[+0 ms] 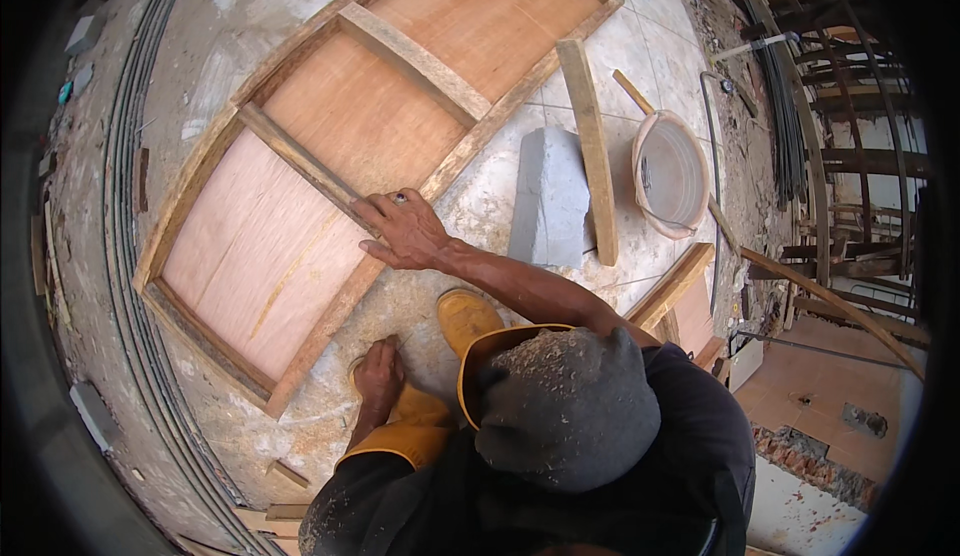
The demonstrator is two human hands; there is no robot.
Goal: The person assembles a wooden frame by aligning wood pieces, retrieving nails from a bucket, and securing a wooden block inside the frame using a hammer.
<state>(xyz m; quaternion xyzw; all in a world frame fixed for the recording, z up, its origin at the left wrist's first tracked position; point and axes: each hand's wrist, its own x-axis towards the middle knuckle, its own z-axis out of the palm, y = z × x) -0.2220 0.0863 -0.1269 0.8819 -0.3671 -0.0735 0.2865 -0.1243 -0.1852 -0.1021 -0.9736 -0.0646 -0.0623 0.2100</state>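
On the floor ahead lies a wooden frame [450, 168] with pinkish-brown plywood panels and crosspieces. My right hand [408, 234], a ring on one finger, grips it where a crosspiece [300, 161] meets the near rail. The thumb reaches onto the light panel [255, 251]. Low beside the toe of my left yellow boot [415, 426] is my left hand [380, 376]. Its fingers are curled together, and whatever they may hold is hidden. My right yellow boot [465, 318] stands near the rail, under a sawdust-covered dark knee [570, 411].
A grey block [550, 196] stands right of the frame, with a wooden batten [590, 146] against it. Beyond is a pale bucket [672, 176] with a stick beside it. Long steel bars [125, 176] run along the left. Stacked timber [860, 161] lies at the far right.
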